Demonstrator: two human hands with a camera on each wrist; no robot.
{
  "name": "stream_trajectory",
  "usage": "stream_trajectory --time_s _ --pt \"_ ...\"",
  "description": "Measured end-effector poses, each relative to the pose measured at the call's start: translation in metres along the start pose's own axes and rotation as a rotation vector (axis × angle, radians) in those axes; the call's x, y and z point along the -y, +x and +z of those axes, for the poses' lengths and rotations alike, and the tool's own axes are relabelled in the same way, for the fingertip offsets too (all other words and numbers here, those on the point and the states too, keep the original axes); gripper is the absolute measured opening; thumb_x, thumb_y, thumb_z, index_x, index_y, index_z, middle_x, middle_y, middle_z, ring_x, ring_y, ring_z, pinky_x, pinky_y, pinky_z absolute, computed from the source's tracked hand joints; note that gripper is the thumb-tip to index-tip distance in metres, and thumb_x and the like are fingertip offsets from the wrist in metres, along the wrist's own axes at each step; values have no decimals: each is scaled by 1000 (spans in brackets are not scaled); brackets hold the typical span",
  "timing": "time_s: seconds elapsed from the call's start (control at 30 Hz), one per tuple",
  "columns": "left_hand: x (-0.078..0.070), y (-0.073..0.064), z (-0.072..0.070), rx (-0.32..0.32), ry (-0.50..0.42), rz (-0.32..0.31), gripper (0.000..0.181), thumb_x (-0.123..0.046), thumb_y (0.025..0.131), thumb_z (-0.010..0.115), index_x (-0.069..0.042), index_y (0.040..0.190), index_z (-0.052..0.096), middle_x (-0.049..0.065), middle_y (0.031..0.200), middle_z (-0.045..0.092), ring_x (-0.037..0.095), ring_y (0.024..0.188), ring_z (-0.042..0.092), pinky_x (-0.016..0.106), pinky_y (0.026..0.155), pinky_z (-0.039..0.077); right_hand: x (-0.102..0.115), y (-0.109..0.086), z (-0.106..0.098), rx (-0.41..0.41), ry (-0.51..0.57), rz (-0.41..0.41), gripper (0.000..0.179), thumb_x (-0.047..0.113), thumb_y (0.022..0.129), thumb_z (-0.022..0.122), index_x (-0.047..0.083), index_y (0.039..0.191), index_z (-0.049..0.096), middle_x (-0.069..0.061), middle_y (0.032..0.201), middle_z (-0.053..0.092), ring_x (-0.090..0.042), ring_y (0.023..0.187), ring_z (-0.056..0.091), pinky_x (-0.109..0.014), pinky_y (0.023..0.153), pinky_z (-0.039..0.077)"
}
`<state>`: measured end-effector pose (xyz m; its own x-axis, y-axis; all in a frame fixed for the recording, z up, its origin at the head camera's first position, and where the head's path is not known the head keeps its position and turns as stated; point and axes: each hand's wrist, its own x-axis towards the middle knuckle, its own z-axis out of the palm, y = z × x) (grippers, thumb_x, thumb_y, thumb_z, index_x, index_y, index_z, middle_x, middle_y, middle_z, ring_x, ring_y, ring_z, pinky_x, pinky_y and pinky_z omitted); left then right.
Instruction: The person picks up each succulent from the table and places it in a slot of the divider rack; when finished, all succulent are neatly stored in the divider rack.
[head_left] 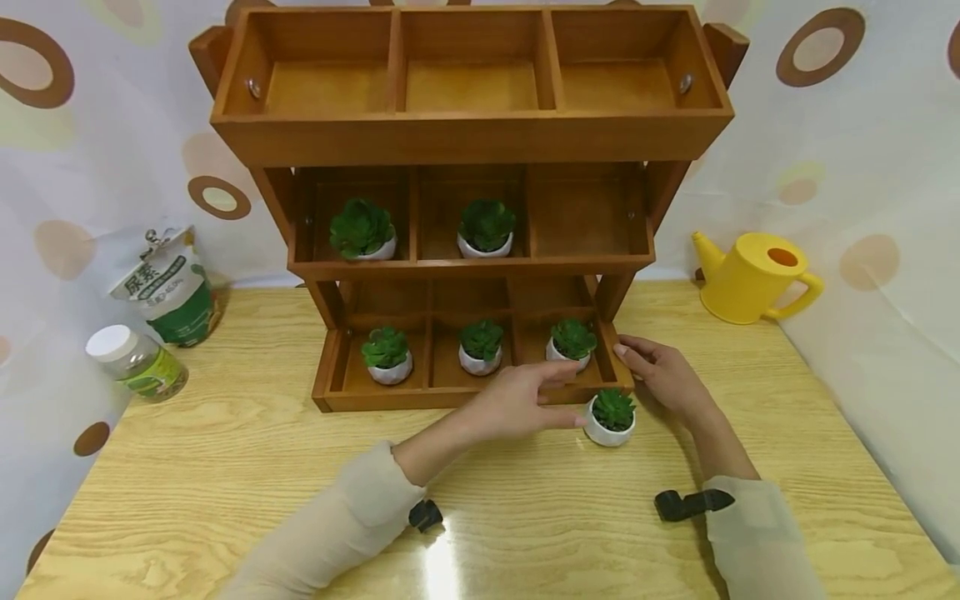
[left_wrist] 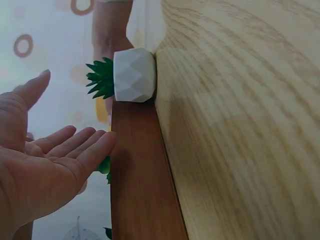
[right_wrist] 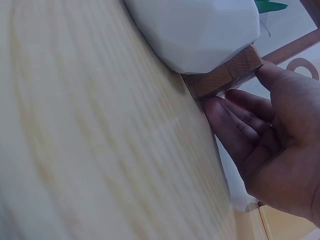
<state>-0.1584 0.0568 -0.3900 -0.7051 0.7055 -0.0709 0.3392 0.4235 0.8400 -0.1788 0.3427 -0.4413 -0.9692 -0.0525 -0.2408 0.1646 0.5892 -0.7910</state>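
Observation:
My left hand (head_left: 517, 400) reaches across the front of the wooden shelf (head_left: 390, 400), thumb and fingers spread with nothing between them. Just beyond its fingertips, a small potted succulent (head_left: 609, 421) in a white faceted pot stands on the table by the shelf's front right corner. My right hand (head_left: 663, 375) holds the right end of the bottom tier; in the right wrist view its thumb (right_wrist: 272, 72) meets the board's upper edge and its fingers bend to the lower edge. The left hand partly overlaps another potted succulent (head_left: 573, 340) in the bottom right compartment.
More potted succulents sit in the bottom tier (head_left: 387, 354) and the middle tier (head_left: 486, 227). A yellow watering can (head_left: 742, 275) stands at the back right. At the left are a white-capped jar (head_left: 138, 362) and a green-and-white pouch (head_left: 172, 292).

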Motion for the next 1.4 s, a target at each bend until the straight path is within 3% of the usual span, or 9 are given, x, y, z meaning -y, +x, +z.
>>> stream_trajectory --time_s 0.17,0.4,0.73,0.97,1.17,1.4 --pt "2 3 5 -12 43 -5 68 -41 92 75 -29 153 47 -6 150 56 17 129 61 28 99 54 0 0 0 1 -9 16 79 64 101 44 9 158 38 -21 155 46 -42 148 37 -62 118 31" --pt "1 0 11 5 12 -30 65 -46 91 75 -30 149 51 -7 146 59 19 123 66 26 98 54 -1 0 0 3 -12 17 83 67 99 44 9 158 37 -22 155 46 -43 147 39 -62 117 33" --pt "3 5 20 48 117 -3 68 -46 90 75 -25 150 51 -5 146 60 12 111 70 22 96 52 -2 0 -1 6 -22 27 85 70 98 43 10 158 36 -21 158 43 -43 149 34 -62 119 30" --pt "4 12 26 68 166 10 74 -49 90 75 -20 153 47 -5 149 57 8 134 55 28 111 45 -2 0 -1 3 -30 29 86 70 98 43 10 158 37 -21 160 39 -43 150 33 -62 118 30" --pt "4 16 28 65 180 -15 77 -48 89 76 -20 154 46 -5 150 56 8 136 53 29 114 42 -1 0 -1 -2 -40 20 85 70 98 42 10 158 37 -21 160 39 -44 149 34 -62 118 31" --pt "3 22 31 73 176 -38 73 -47 90 76 -28 154 46 -8 149 56 8 138 52 31 112 45 0 0 -1 -3 -43 18 83 68 99 43 10 158 37 -21 160 39 -44 149 34 -62 118 32"
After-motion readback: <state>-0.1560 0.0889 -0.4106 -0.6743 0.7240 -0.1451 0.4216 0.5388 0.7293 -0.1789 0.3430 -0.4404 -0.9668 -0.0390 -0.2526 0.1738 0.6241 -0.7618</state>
